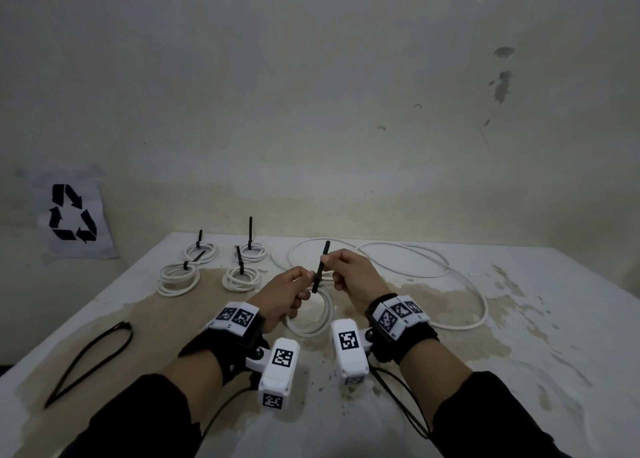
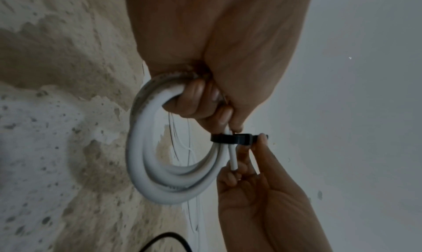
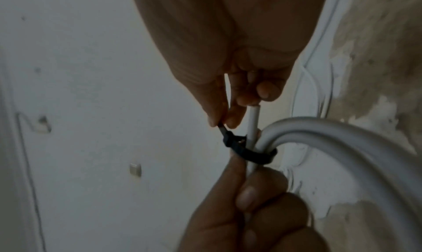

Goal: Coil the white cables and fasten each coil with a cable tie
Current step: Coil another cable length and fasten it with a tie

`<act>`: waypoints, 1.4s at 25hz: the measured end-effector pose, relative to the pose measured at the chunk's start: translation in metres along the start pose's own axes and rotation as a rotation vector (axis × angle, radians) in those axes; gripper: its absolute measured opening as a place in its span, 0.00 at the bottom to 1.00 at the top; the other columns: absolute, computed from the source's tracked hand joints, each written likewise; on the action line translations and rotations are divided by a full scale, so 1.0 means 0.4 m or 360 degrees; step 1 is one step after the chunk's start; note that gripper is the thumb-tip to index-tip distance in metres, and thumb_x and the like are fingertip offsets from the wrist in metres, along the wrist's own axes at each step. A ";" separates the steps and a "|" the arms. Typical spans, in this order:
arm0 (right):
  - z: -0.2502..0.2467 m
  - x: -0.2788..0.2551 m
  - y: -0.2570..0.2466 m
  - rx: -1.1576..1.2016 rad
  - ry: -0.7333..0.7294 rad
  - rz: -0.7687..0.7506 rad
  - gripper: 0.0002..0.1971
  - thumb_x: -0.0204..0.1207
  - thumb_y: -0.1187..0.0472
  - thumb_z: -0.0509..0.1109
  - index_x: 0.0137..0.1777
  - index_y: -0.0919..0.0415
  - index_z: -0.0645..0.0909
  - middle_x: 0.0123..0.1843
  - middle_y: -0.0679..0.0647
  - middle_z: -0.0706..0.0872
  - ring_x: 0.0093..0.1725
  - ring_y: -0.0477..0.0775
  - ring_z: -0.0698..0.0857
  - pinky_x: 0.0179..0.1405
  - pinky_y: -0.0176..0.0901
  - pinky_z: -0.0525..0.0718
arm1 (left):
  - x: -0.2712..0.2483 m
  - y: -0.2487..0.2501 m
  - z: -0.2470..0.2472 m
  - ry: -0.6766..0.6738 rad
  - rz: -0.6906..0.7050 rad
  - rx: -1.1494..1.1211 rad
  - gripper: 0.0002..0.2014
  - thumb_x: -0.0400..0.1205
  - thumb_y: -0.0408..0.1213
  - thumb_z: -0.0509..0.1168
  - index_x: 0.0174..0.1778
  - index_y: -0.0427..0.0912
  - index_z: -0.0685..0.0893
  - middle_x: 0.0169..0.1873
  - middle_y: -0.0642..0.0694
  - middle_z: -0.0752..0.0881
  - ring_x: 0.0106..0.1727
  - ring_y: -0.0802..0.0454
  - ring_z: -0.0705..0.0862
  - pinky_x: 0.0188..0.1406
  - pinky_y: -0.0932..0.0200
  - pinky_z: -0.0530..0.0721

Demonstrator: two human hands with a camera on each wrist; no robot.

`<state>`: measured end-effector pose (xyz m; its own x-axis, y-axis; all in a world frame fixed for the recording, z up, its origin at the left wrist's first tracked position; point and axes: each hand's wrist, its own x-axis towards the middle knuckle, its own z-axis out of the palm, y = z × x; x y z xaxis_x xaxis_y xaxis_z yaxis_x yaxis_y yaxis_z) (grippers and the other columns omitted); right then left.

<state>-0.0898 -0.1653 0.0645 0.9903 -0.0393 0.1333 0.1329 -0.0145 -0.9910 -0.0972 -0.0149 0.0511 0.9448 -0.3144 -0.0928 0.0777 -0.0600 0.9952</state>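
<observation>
Head view: fastening step in hand. Left hand (image 1: 289, 293) clenched round a small white coil (image 1: 313, 314), held just above the counter (image 1: 519, 371); right hand (image 1: 349, 272) pinching the tail of a black cable tie (image 1: 320, 267) that stands up between the two hands. Four finished coils (image 1: 211, 267), each tied, lying at the far left of the counter. One long loose white cable (image 1: 450, 277) sprawled at the far right, not yet coiled. A black strap loop (image 1: 93, 357) lying at the near left. Judged well along: four done, a fifth being tied, one left.

Left wrist view: fingers (image 2: 200, 100) hooked through the coil (image 2: 146, 165), gripping its turns together. Tie band (image 2: 230, 139) already round the bundle and fed through its head. Free cable end (image 2: 233, 158) sticking out past the band.

Right wrist view: thumb and forefinger (image 3: 217, 111) nipping the tie tail just past the head (image 3: 230, 142); band (image 3: 260, 156) looped round the turns but seemingly not yet snug. Next move, as judged: a firm pull on the tail away from the head, coil held steady, loose end kept inside the band.

Surface and room: pale counter, badly stained and flaking in brown patches. Behind, a bare, marked off-white wall (image 1: 311, 94), with a paper sheet bearing a black recycling symbol (image 1: 72, 213) at the left.
</observation>
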 end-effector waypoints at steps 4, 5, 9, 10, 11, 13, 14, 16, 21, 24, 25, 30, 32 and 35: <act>0.001 0.009 0.013 -0.0336 -0.0083 -0.0145 0.07 0.75 0.61 0.72 0.37 0.57 0.78 0.36 0.53 0.84 0.28 0.44 0.74 0.30 0.37 0.71 | -0.001 -0.009 0.002 0.0012 -0.0011 0.0047 0.10 0.86 0.45 0.58 0.42 0.45 0.74 0.22 0.54 0.68 0.20 0.60 0.58 0.15 0.70 0.58; 0.004 0.012 0.016 -0.0391 -0.0088 -0.0181 0.07 0.74 0.59 0.72 0.36 0.56 0.79 0.35 0.51 0.83 0.29 0.44 0.74 0.33 0.38 0.71 | -0.001 -0.009 0.003 0.0024 -0.0006 0.0036 0.10 0.86 0.45 0.58 0.42 0.45 0.74 0.22 0.54 0.68 0.19 0.60 0.58 0.14 0.70 0.58; 0.011 0.009 0.012 -0.0638 0.0120 -0.0341 0.09 0.77 0.58 0.69 0.39 0.63 0.80 0.34 0.53 0.84 0.35 0.51 0.78 0.41 0.44 0.74 | 0.002 -0.003 0.001 0.0039 -0.0047 -0.0019 0.09 0.86 0.45 0.58 0.48 0.44 0.76 0.23 0.54 0.66 0.19 0.61 0.58 0.14 0.71 0.58; 0.014 0.009 0.011 -0.0690 0.0190 -0.0353 0.11 0.78 0.57 0.68 0.41 0.66 0.80 0.34 0.54 0.85 0.35 0.51 0.80 0.42 0.44 0.74 | 0.001 0.000 0.003 0.0019 -0.0068 -0.0043 0.10 0.86 0.46 0.58 0.52 0.43 0.78 0.22 0.54 0.66 0.19 0.61 0.58 0.14 0.70 0.57; 0.015 0.010 0.009 -0.0702 0.0238 -0.0355 0.12 0.79 0.57 0.67 0.41 0.68 0.80 0.31 0.54 0.84 0.34 0.51 0.81 0.41 0.43 0.74 | -0.002 0.005 0.008 -0.0001 -0.0093 -0.0056 0.14 0.86 0.48 0.57 0.57 0.43 0.80 0.22 0.55 0.65 0.19 0.61 0.58 0.15 0.70 0.57; 0.022 0.013 0.008 -0.0675 0.0255 -0.0307 0.14 0.80 0.57 0.65 0.38 0.67 0.80 0.25 0.51 0.81 0.29 0.48 0.79 0.37 0.41 0.74 | -0.014 0.018 0.016 0.0011 -0.0142 0.0025 0.23 0.84 0.58 0.56 0.58 0.44 0.83 0.21 0.55 0.64 0.20 0.60 0.58 0.16 0.69 0.56; 0.025 0.013 0.008 -0.0616 0.0224 -0.0275 0.14 0.80 0.57 0.66 0.34 0.62 0.80 0.24 0.50 0.80 0.27 0.47 0.77 0.34 0.40 0.73 | -0.020 0.024 0.019 0.0053 -0.0139 0.0136 0.27 0.81 0.64 0.56 0.55 0.45 0.85 0.21 0.54 0.64 0.21 0.58 0.58 0.17 0.68 0.57; 0.028 0.018 0.010 -0.0372 0.0147 -0.0179 0.18 0.79 0.58 0.68 0.25 0.53 0.77 0.23 0.50 0.78 0.24 0.47 0.75 0.30 0.40 0.73 | -0.025 0.028 0.018 0.0151 -0.0055 0.0370 0.28 0.77 0.67 0.59 0.45 0.44 0.87 0.21 0.53 0.65 0.20 0.57 0.59 0.18 0.66 0.58; 0.013 0.029 0.021 -0.0290 0.0089 -0.0054 0.18 0.78 0.58 0.69 0.25 0.55 0.79 0.19 0.47 0.76 0.22 0.48 0.72 0.25 0.38 0.68 | -0.027 0.039 0.015 0.0158 0.0088 0.0482 0.20 0.80 0.55 0.64 0.44 0.43 0.92 0.19 0.54 0.66 0.21 0.57 0.59 0.19 0.66 0.57; 0.012 0.044 0.035 -0.0133 0.0094 0.0108 0.17 0.78 0.61 0.69 0.26 0.61 0.79 0.19 0.54 0.73 0.22 0.53 0.68 0.21 0.40 0.65 | -0.029 0.046 0.019 0.0129 0.0036 0.0443 0.17 0.80 0.52 0.65 0.41 0.42 0.90 0.19 0.53 0.65 0.21 0.57 0.58 0.19 0.65 0.55; 0.011 0.048 0.036 -0.0083 0.0102 0.0170 0.17 0.78 0.63 0.69 0.27 0.63 0.79 0.20 0.56 0.72 0.21 0.52 0.67 0.20 0.39 0.65 | -0.031 0.045 0.019 0.0122 0.0002 0.0423 0.17 0.80 0.52 0.66 0.43 0.41 0.90 0.20 0.52 0.64 0.21 0.56 0.58 0.18 0.65 0.55; 0.006 0.054 0.042 -0.0048 0.0055 0.0392 0.16 0.79 0.65 0.68 0.28 0.66 0.79 0.19 0.53 0.74 0.19 0.47 0.67 0.17 0.34 0.64 | -0.041 0.029 0.016 0.0046 -0.0121 0.0365 0.14 0.79 0.51 0.65 0.35 0.48 0.89 0.21 0.52 0.62 0.21 0.57 0.57 0.18 0.65 0.53; 0.000 0.056 0.058 -0.0078 0.0045 0.0515 0.16 0.79 0.63 0.69 0.28 0.65 0.80 0.21 0.53 0.74 0.21 0.46 0.67 0.19 0.35 0.62 | -0.046 0.019 0.018 0.0007 -0.0158 0.0409 0.13 0.78 0.50 0.66 0.34 0.49 0.88 0.21 0.53 0.62 0.22 0.56 0.56 0.19 0.64 0.53; 0.004 0.055 0.083 -0.0071 0.0020 0.0600 0.16 0.78 0.63 0.68 0.28 0.64 0.80 0.26 0.54 0.73 0.23 0.46 0.65 0.17 0.34 0.60 | -0.056 0.004 0.016 -0.0039 -0.0187 0.0431 0.12 0.78 0.50 0.66 0.34 0.48 0.88 0.21 0.53 0.62 0.23 0.55 0.56 0.21 0.63 0.52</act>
<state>-0.0636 -0.1649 0.0344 0.9687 -0.0623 -0.2404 -0.2431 -0.0403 -0.9692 -0.1201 -0.0140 0.0546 0.9260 -0.3131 -0.2111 0.0954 -0.3469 0.9330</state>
